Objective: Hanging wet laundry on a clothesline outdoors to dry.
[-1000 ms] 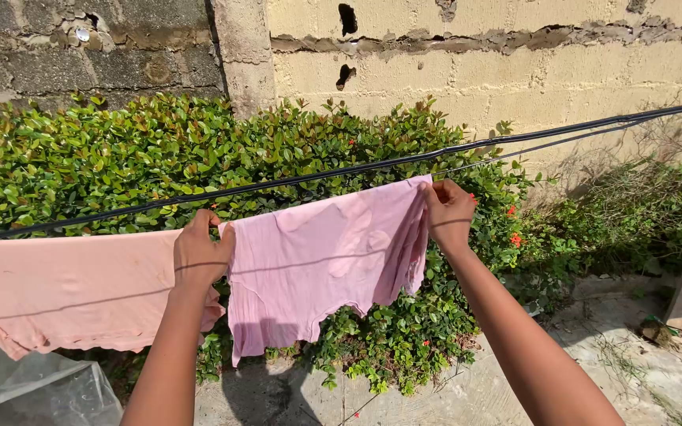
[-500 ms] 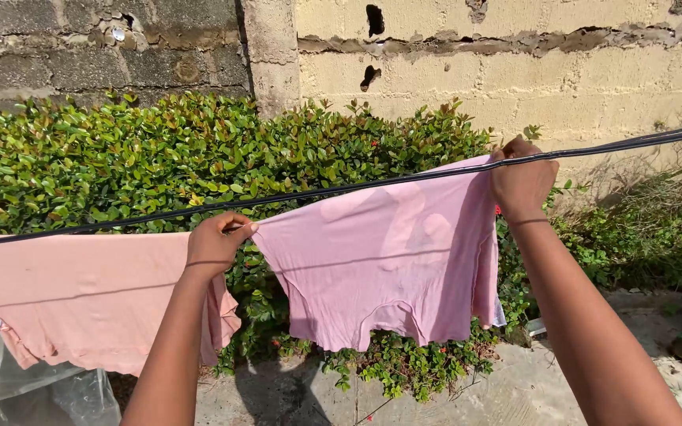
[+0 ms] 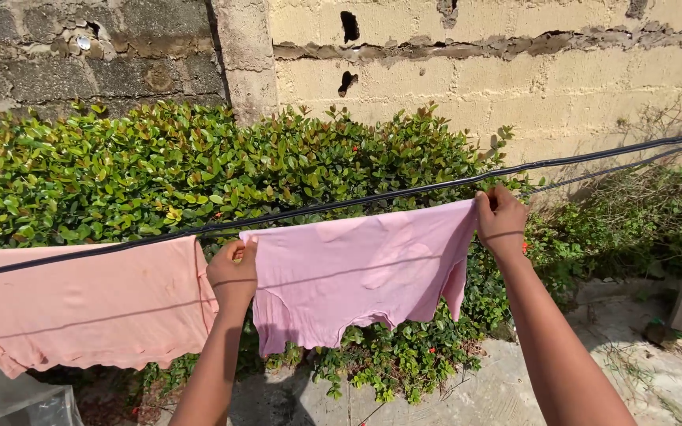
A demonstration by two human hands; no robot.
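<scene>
Our left hand (image 3: 233, 272) and right hand (image 3: 501, 221) each pinch a top corner of the pink shirt (image 3: 357, 272) at the clothesline (image 3: 357, 203). A peach cloth (image 3: 80, 304) hangs just beside it, perhaps touching.

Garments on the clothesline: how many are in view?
2. A pink shirt hangs mid-line, held at its top corners by the left hand and right hand. A peach garment hangs to its left, running past the frame edge; more may hang beyond.
</scene>
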